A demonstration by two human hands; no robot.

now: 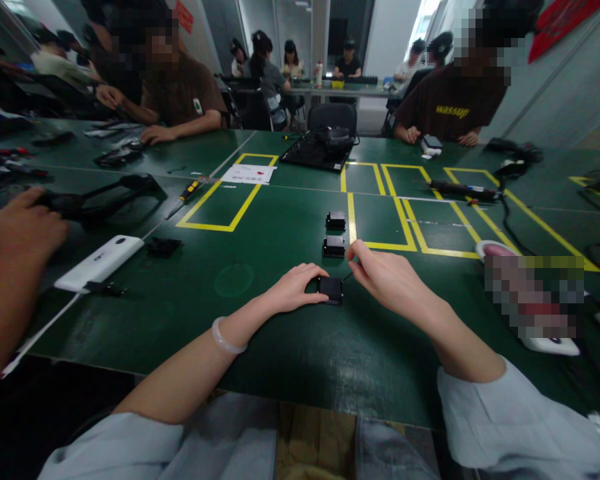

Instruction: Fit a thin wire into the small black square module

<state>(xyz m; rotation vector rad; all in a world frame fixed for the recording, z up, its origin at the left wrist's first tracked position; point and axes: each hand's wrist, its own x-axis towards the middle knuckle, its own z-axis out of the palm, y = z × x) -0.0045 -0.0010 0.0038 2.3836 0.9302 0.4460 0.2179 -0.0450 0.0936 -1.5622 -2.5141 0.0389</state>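
1. Three small black boxes sit in a line on the green bench (260, 333): the nearest box (330, 289) lies between my two hands, the middle box (334, 247) just beyond it, and the far box (335, 220) beyond that, beside a yellow tape line (351, 217).
2. My left hand (295, 288) rests on the bench with its grip closed lightly on the left side of the nearest box, fingertips touching it.
3. My right hand (387, 277) hovers just right of that box, its grip pinched on something thin at the box's corner; I cannot tell what it is.
4. All three boxes look shut; I cannot tell what they hold.
5. A black tray (313, 152) at the far side carries a dark bundle I cannot make out.
6. The bench's near edge runs just under my forearms, with bare green surface on both sides of my hands.
7. A white device (100, 262) lies well to the left, near another person's hand (20, 227).
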